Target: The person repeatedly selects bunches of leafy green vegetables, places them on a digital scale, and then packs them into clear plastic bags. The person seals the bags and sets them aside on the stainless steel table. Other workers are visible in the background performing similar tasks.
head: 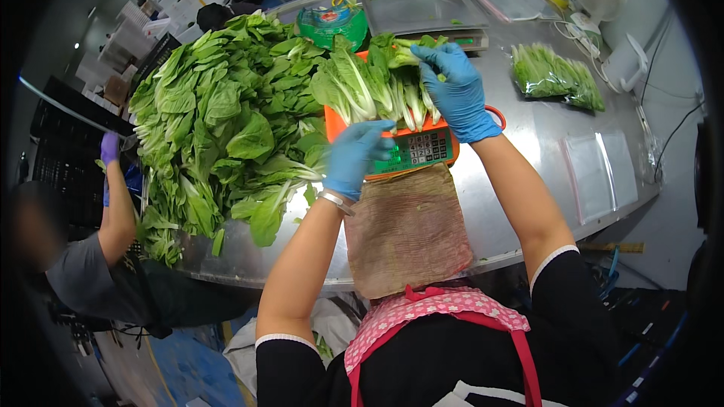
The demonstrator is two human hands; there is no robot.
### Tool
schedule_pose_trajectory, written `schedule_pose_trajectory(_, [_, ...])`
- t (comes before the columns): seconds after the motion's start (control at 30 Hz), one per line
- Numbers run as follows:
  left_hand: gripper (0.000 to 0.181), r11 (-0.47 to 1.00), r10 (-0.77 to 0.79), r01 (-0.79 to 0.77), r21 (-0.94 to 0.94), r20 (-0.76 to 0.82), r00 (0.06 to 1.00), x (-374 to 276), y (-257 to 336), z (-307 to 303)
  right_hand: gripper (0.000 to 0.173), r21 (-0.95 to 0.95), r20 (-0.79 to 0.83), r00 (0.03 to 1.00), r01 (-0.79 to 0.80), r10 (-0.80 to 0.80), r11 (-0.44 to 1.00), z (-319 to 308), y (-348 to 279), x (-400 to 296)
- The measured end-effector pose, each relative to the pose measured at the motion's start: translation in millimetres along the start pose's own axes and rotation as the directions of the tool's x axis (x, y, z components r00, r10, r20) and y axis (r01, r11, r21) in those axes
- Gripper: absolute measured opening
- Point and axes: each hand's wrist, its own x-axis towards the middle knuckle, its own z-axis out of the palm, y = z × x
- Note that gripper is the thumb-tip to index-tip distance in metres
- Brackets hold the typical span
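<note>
Stalks of leafy greens (353,87) lie side by side on an orange digital scale (416,150) in front of me. My right hand (452,87), in a blue glove, is at the right end of these greens, its thumb and index finger pinching a leafy green's pale stem (403,55). Over the scale's near left edge is my left hand (359,155), also gloved in blue; its fingers are apart, partly cover the display, and hold nothing. A brown cloth (407,229) lies between the scale and my apron. To the left rises a big heap of loose greens (226,118).
Behind the scale stand a green bag (332,25) and a second scale with a steel tray (424,8). Bagged greens (554,76) and clear plastic bags (600,175) lie on the steel table (509,203) at right. A co-worker (107,237) stands at left.
</note>
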Motion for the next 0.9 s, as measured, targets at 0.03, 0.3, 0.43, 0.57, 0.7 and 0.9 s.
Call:
schedule_pose_trajectory(0.03, [0.038, 0.989, 0.020, -0.012, -0.146, 0.050, 0.999, -2.7, 4.9, 2.2, 0.030, 0.010, 0.000, 0.998, 0.067, -0.067, 0.998, -2.8, -12.6, 6.1])
schedule_pose_trajectory(0.3, [0.042, 0.828, 0.345, -0.350, -0.437, -0.093, 0.934, -54.9, 48.5, 25.9, 0.056, 0.334, 0.318, 0.898, 0.194, -0.304, 0.922, -64.0, -117.4, -72.8])
schedule_pose_trajectory(0.43, [0.044, 0.882, 0.360, -0.456, -0.116, -0.459, 0.812, -121.7, 12.7, -7.2, 0.063, 0.146, 0.641, 0.724, 0.209, -0.253, 0.967, -65.0, -91.4, -174.6])
schedule_pose_trajectory(0.57, [0.045, 0.957, 0.253, -0.287, 0.042, -0.604, 0.756, -180.3, -66.4, -42.5, 0.070, -0.107, 0.829, 0.559, 0.126, 0.018, 0.986, -71.5, -65.7, -237.9])
schedule_pose_trajectory(0.7, [0.049, 0.603, 0.116, 0.348, 0.718, -0.510, 0.853, -219.5, -165.8, -65.5, 0.070, -0.154, 0.943, 0.291, -0.055, 0.163, 0.987, -81.7, -71.8, -231.5])
schedule_pose_trajectory(0.9, [0.047, 0.986, 0.102, -0.007, 0.166, -0.576, 0.811, -136.6, -71.0, -78.3, 0.051, 0.197, 0.523, 0.600, -0.776, 0.606, 0.599, -88.3, 10.9, -136.9])
